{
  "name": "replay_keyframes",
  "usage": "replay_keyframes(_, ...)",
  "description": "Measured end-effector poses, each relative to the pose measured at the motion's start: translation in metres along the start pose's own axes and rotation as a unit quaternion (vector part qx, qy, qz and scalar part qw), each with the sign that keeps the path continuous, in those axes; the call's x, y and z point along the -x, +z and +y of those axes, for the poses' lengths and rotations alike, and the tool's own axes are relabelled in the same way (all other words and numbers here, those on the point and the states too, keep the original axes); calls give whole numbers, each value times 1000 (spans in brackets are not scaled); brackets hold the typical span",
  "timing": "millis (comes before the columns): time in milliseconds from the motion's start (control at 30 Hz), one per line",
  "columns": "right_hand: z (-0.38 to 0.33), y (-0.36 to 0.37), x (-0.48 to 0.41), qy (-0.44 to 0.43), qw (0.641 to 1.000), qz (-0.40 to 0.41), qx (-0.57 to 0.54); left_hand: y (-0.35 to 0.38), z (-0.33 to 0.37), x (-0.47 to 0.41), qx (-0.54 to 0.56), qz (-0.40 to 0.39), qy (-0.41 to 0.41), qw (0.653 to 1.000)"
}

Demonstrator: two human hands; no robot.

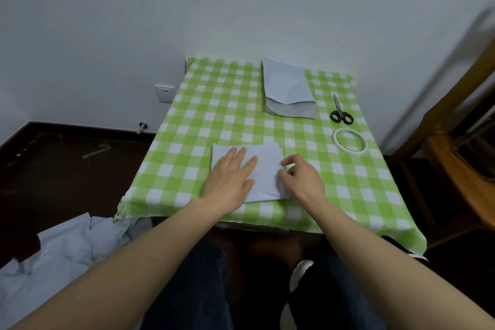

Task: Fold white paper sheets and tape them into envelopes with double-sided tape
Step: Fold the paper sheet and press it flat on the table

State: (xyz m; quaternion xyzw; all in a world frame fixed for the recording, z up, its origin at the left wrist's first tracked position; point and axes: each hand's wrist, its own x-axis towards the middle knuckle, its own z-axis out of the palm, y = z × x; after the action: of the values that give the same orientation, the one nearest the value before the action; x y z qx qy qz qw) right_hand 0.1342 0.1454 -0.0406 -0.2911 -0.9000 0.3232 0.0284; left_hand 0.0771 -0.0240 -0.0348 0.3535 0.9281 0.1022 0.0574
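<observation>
A: The folded sheet (263, 169) is lying flat at the near middle of the green-checked tablecloth (198, 118). The left hand (230, 178) is pressing down on its left half, fingers straight and slightly spread.

B: And the right hand (304, 175) is working the sheet's right edge, thumb and forefinger curling in and pinching the paper there. The two hands are sitting near each other, not touching.

A: Further out, the tape roll (349, 142) is lying flat to the right of the sheet, apart from the fingers. The scissors (340, 113) are lying just beyond it, blades closed and pointing away.

B: At the far side a paper stack (286, 86) is sitting by the wall, its top sheets lifting a little at the near edge. A wall socket (164, 94) is showing on the left, and pale cloth (67, 249) is lying crumpled on the dark floor
</observation>
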Motion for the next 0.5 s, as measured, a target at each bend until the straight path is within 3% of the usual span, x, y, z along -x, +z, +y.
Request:
replay_keyframes(167, 0, -4, 2, 14, 1000, -18, -10, 13, 9, -9, -33, -98, 11, 995)
replay_keyframes(500, -13, -12, -40, 55, 990, -8, -128, 20, 9, 2, -26, -114, -5, 993)
